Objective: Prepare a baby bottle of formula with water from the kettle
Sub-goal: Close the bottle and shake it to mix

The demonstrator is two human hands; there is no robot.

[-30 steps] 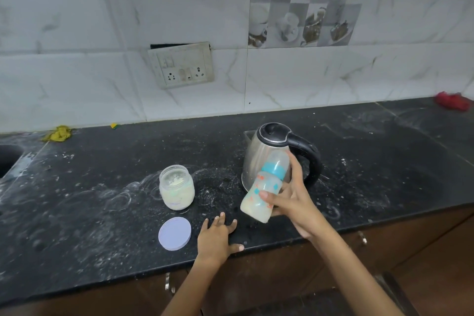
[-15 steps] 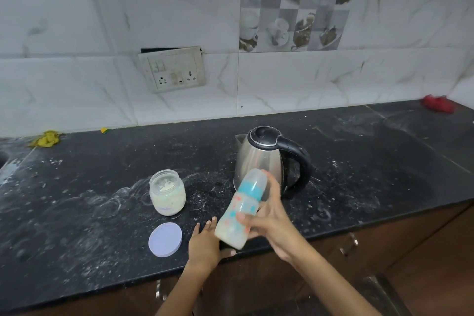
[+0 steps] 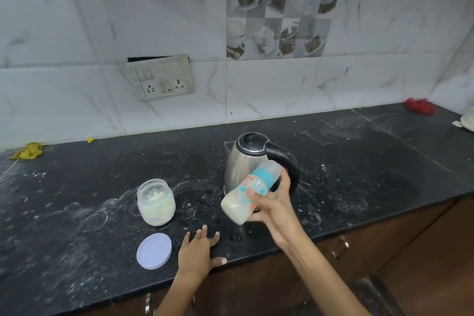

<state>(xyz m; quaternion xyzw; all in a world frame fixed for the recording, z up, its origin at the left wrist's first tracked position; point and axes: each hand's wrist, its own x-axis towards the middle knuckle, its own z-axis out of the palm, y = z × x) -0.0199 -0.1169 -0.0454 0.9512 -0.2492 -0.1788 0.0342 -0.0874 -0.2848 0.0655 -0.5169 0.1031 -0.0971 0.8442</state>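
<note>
Bottle (image 3: pixel 250 194) tilted further, milky; right hand (image 3: pixel 272 205) fingers clamped; left hand (image 3: pixel 198 251) flat.

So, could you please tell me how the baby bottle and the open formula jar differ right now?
The baby bottle is held tilted above the counter by the right hand; the formula jar stands upright on the counter. The bottle is capped, with a blue collar; the jar is open, its lid lying in front of it. The bottle is tall and slim, the jar squat. Both are see-through with pale contents.

Teal-banded bottle (image 3: pixel 252 191), lilac lid (image 3: pixel 154 251), black counter (image 3: pixel 359 161)
</note>
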